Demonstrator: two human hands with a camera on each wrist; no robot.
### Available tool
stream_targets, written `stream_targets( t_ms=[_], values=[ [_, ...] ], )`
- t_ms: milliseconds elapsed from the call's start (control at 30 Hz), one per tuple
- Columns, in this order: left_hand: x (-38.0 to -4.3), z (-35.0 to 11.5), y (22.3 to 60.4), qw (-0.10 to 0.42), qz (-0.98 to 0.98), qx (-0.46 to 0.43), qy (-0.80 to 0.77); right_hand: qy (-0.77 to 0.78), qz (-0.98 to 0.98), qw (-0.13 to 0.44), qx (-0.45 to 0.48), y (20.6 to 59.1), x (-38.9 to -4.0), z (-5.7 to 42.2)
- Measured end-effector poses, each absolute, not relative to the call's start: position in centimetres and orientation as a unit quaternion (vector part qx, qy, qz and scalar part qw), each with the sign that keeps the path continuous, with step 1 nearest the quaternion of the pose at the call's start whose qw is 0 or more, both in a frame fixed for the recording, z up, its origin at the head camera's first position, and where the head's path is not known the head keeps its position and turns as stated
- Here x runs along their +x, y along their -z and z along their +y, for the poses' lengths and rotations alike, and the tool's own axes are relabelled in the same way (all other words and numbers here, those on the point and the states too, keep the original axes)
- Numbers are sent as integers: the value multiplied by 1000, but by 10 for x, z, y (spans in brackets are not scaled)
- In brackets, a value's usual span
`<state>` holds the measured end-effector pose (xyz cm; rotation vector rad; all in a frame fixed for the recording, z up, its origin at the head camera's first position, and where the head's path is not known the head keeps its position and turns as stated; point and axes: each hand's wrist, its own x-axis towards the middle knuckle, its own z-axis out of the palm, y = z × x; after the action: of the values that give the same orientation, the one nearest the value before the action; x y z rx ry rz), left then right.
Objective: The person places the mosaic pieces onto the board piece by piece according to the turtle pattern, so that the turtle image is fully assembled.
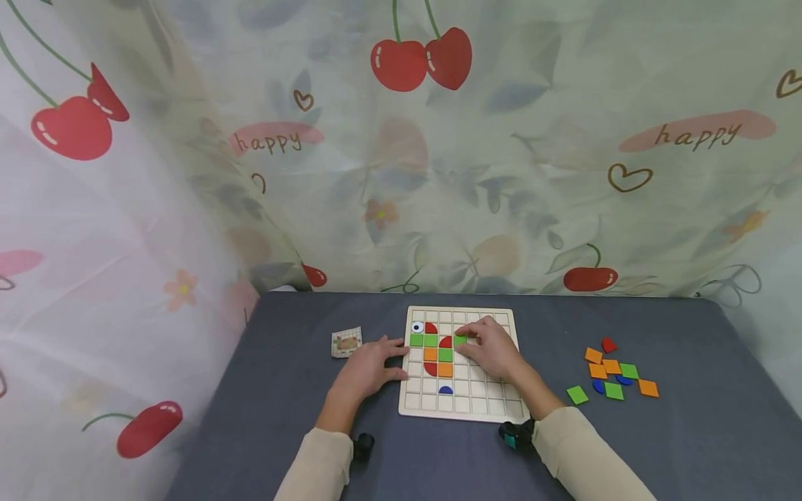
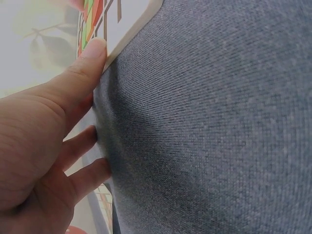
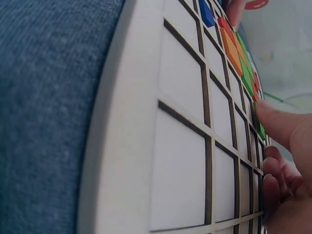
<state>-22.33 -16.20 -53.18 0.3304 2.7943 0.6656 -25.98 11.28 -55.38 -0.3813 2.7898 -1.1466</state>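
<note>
A wooden grid board lies on the table, with square, quarter-round and half-round tiles set in some of its cells. My right hand is over the board's upper middle, pinching a green square tile between thumb and index finger at a cell. Beside that tile sits a red quarter-round tile. My left hand rests at the board's left edge, its thumb and fingertips touching the rim. Lower on the grid is a blue half-round tile.
Left of the board lies a small picture card. To the right are loose tiles, among them orange squares, green squares, blue rounded pieces and a red one. A patterned curtain hangs behind the dark table.
</note>
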Motion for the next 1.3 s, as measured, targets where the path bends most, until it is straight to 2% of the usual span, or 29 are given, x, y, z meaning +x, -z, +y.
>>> stream_targets(
  t_ms=[400,567,733,1300],
  values=[
    [-224,-162,531,116,959,127,-224,320,930,55,-171,536,-255,117],
    [-223,-162,532,115,959,125,-228,203,955,1,-218,525,-246,119],
    [-222,-162,532,116,958,125,-232,113,967,-41,-225,523,-237,127],
    [-223,-164,531,125,957,127,-229,78,981,-21,-178,535,-216,199]
  ],
)
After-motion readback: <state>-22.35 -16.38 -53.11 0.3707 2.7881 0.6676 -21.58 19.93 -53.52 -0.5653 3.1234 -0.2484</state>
